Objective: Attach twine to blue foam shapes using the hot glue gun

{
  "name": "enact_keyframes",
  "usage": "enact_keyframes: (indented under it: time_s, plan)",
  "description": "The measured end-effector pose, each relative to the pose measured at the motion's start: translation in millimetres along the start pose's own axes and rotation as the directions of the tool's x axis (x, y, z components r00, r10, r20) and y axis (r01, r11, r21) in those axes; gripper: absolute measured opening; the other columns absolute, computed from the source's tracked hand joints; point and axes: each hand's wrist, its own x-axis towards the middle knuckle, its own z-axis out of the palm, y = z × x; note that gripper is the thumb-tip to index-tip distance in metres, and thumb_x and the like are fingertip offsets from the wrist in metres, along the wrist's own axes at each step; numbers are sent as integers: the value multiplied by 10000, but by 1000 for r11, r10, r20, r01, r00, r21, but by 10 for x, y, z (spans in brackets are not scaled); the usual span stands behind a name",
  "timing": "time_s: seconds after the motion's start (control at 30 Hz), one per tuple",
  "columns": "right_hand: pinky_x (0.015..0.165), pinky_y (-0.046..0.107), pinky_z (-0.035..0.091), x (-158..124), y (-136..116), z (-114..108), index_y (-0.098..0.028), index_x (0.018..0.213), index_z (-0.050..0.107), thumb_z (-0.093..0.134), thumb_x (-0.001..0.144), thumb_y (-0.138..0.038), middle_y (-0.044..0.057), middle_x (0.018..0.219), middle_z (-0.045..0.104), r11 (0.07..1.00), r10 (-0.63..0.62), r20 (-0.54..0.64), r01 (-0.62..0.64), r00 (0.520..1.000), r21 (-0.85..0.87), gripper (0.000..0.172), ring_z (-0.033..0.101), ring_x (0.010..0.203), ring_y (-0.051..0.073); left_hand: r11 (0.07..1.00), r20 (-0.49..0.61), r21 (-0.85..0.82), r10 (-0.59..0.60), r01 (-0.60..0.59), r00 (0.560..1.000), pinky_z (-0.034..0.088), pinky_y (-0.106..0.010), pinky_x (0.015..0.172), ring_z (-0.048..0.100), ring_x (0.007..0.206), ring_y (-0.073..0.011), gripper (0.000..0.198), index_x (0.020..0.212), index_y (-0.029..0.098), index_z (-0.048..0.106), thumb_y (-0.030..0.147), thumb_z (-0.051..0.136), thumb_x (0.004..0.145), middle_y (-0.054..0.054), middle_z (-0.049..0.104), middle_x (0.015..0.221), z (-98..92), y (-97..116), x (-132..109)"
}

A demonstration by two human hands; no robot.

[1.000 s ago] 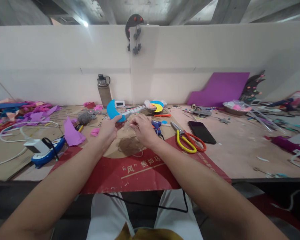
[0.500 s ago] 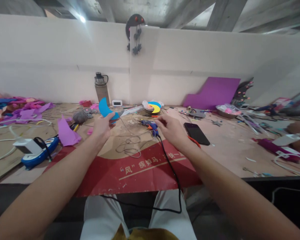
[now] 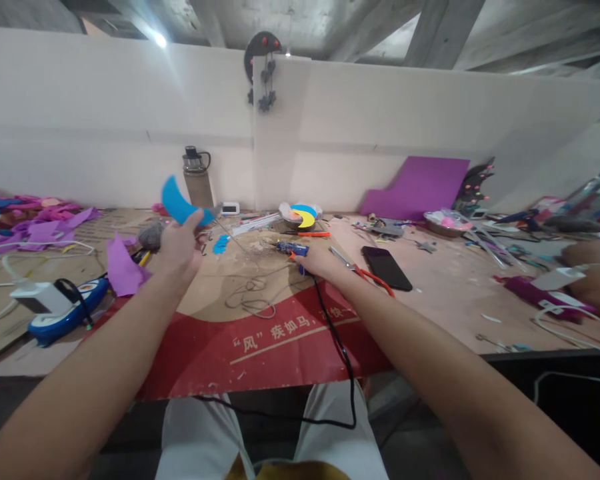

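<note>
My left hand [image 3: 181, 241] is closed on a blue crescent-shaped sheet [image 3: 177, 201], held up above the table at left. A thin grey cord runs from near the crescent down to a loose tangle of cord [image 3: 253, 293]. Farther right, my right hand [image 3: 314, 261] is closed around the handle of a blue hot glue gun [image 3: 291, 249] with an orange trigger, its nozzle pointing left. The black cable [image 3: 341, 347] hangs over the table's front edge. Between the hands lie small blue cut-out pieces [image 3: 221, 244]. Orange-handled scissors [image 3: 365, 272] rest beside my right wrist.
Behind stands a bowl [image 3: 300, 217] with yellow and blue crescents. A phone [image 3: 387, 268] lies right of the scissors. A power strip [image 3: 70, 310] and purple scraps [image 3: 123, 267] are at left, a bottle [image 3: 197, 179] at the back. Another person's hand [image 3: 593, 257] shows at far right.
My left hand has moved left with the blue crescent, uncovering the small blue pieces. My right hand has come down onto the glue gun's handle, and the scissors now show more fully.
</note>
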Motion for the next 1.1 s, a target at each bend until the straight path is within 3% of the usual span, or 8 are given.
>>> enact_keyframes:
  time_s: [0.1, 0.23, 0.43, 0.53, 0.7, 0.83, 0.97, 1.1]
  plan:
    - [527, 281, 367, 130, 20, 108, -215, 572, 542, 678, 647, -271, 34, 528, 553, 995, 79, 15, -80, 997, 64, 164, 561, 564, 198, 974, -134, -224, 2, -32, 991, 272, -147, 426, 472, 533, -36, 161, 681, 166, 521, 91, 576, 813, 58, 558, 518, -99, 335, 178]
    - [478, 271, 369, 108, 40, 82, -212, 645, 566, 647, 650, -284, 3, 500, 519, 968, 160, 5, -158, 987, 195, 108, 524, 510, 174, 933, -148, -337, 81, -127, 986, 344, -106, 484, 500, 575, -3, 141, 735, 179, 516, 183, 563, 867, 84, 555, 555, -229, 583, 315]
    - [439, 241, 400, -36, -93, -17, -194, 670, 514, 592, 675, -224, -23, 540, 495, 861, 168, 44, -169, 985, 479, 84, 453, 458, 107, 994, -61, 27, -104, 106, 993, 237, -165, 392, 498, 496, -52, 159, 682, 155, 519, 62, 633, 739, 35, 575, 555, -52, 84, 65]
    - [514, 252, 500, -87, -133, -68, -196, 814, 500, 542, 723, -188, -3, 673, 563, 764, 162, 53, -159, 985, 626, 101, 526, 535, 104, 981, 0, 112, -157, 156, 988, 252, -181, 380, 538, 496, -90, 158, 656, 142, 554, 85, 701, 661, -2, 603, 561, 19, -180, -61]
    - [579, 248, 536, -117, -104, -193, -199, 945, 485, 517, 734, -119, 24, 796, 627, 619, 91, 65, -107, 994, 778, 228, 586, 613, 100, 962, -31, 215, -168, 171, 985, 279, -169, 377, 543, 482, -91, 166, 642, 158, 553, 149, 717, 616, 1, 610, 573, -15, -258, -58]
    - [535, 236, 488, -192, -157, -244, -209, 932, 497, 536, 736, -159, 12, 846, 634, 520, -89, -48, 87, 995, 850, 206, 526, 566, 84, 944, -34, 264, -196, 198, 980, 297, -174, 387, 529, 474, -90, 172, 621, 166, 550, 154, 722, 609, 4, 598, 568, -40, -289, -57]
    - [571, 263, 481, -345, -277, -226, -213, 999, 501, 529, 795, -247, -1, 802, 605, 566, -326, -83, 265, 942, 781, 208, 515, 576, 100, 934, -4, 300, -203, 194, 979, 296, -177, 391, 535, 492, -85, 141, 635, 157, 581, 167, 721, 623, -3, 612, 609, -45, -354, -99]
    - [581, 269, 488, -444, -334, -149, -233, 1213, 460, 511, 836, -282, 33, 930, 604, 669, -443, -71, 383, 894, 637, 383, 512, 624, 118, 939, 15, 293, -193, 180, 981, 284, -181, 388, 529, 494, -85, 150, 648, 154, 583, 174, 726, 610, -3, 607, 613, -51, -374, -114]
